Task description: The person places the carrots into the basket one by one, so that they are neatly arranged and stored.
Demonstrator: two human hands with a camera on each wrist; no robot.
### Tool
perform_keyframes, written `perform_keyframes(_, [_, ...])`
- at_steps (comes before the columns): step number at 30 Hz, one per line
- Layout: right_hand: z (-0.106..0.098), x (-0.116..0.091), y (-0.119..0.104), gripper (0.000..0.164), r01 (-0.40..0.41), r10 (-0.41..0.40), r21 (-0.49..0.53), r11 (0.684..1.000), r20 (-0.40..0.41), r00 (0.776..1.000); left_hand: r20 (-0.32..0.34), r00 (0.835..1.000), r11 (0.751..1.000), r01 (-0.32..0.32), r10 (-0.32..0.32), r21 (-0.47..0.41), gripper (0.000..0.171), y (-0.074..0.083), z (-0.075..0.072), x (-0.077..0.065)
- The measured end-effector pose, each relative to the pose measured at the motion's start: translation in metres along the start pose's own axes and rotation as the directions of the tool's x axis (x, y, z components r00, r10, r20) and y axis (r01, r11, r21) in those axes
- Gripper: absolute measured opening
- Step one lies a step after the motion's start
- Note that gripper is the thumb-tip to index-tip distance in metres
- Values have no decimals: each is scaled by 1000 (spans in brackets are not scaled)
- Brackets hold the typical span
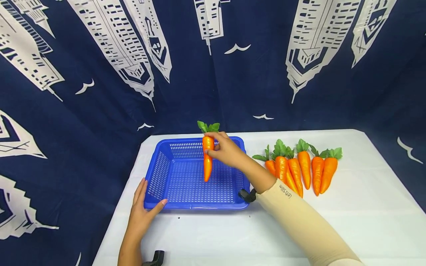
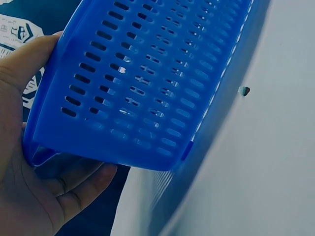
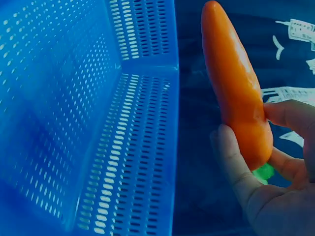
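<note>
1. Here it is: a glossy orange tapered carrot with green leaves, held over the blue perforated plastic basket, leafy end toward the white-covered table's far edge
2. Looks light, stiff, a bit slippery, hardly fragile; you'd take the thick end, clear of the leaves
3. And your right hand's right there, no wider than the carrot, thumb and fingers pinching its thick half
4. Your left hand, fingers straight and spread, touches the basket corner by the table's left edge
</note>
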State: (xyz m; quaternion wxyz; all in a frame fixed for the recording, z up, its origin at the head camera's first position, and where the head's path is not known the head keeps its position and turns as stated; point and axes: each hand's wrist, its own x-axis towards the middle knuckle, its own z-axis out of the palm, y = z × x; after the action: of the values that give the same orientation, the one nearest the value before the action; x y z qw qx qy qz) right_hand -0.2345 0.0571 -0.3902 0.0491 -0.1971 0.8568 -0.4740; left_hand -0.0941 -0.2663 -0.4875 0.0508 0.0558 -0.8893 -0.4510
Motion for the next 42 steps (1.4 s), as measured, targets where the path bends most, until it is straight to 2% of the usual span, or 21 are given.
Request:
perform_keyframes(5, [14, 14, 2, 58, -55, 56, -14, 998, 116, 992, 6, 1000, 1000, -1, 1, -4, 104, 2, 1, -1])
perform_keyframes(11, [33, 22, 14, 54, -141, 140, -13, 990, 230, 963, 7, 1000, 1000, -1, 1, -4, 104, 2, 2, -2])
perform_keyframes(15, [45, 26, 23, 53, -193, 187, -2, 981, 273, 944, 0, 1000, 1000, -5, 5, -5, 103, 2, 3, -2])
perform_keyframes(24, [60, 30, 31, 56, -271, 225, 84, 959, 356, 907, 3, 1000, 1000, 0, 0, 5, 103, 1, 2, -2])
perform_keyframes(29, [68, 31, 39, 60, -347, 273, 130, 929, 392, 879, 7, 1000, 1000, 1, -1, 20, 103, 3, 1, -2])
perform_keyframes(34, [75, 33, 41, 56, -388, 298, 172, 906, 391, 871, 1, 1000, 999, -8, 8, 34, 104, 3, -3, -2])
perform_keyframes(36, [75, 33, 42, 53, -370, 291, 145, 918, 387, 875, 2, 1000, 1000, -10, 10, 29, 104, 3, -3, -1])
perform_keyframes(40, [73, 33, 47, 51, -305, 283, -3, 952, 382, 880, 15, 1000, 1000, 0, 0, 24, 104, 2, 0, 0])
perform_keyframes(42, [72, 32, 49, 51, -268, 278, -82, 960, 371, 886, 19, 1000, 1000, 3, -4, 22, 105, 2, 1, 0])
